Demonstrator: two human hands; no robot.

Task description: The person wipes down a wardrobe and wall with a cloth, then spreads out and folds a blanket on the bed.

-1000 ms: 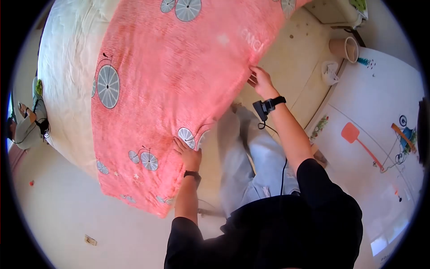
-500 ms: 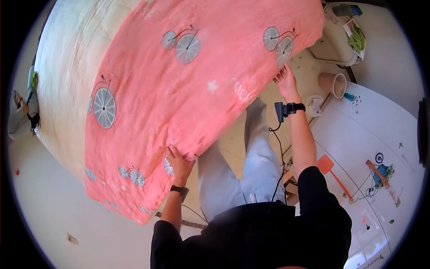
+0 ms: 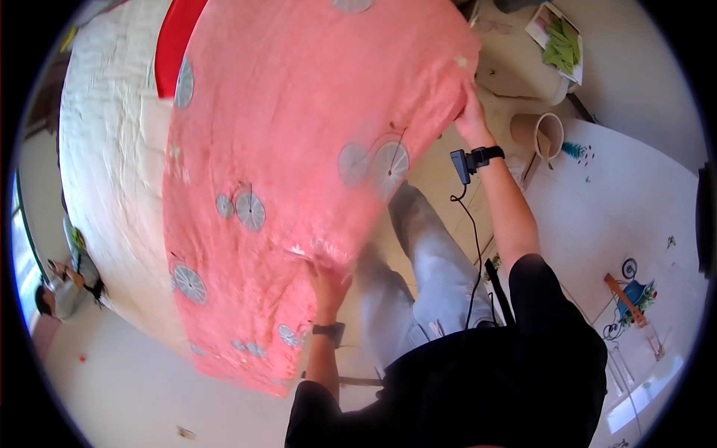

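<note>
Daylight brightens a window [image 3: 23, 250] at your far left, as a decorated white wall [image 3: 582, 209] stands to your right, beyond the pale floor [image 3: 442, 173].

Narrow gap over the floor [image 3: 442, 187] between pink blanket [image 3: 299, 134] and right forearm [image 3: 515, 216], right hand [image 3: 472, 121] closing its upper end, legs [image 3: 437, 257] blocking the lower side, cable [image 3: 480, 250] (thin, black) hanging through it, bin [image 3: 524, 134] beyond the hand.

A beige bin [image 3: 525, 136] stands beside the decorated white wall [image 3: 579, 216].
</note>
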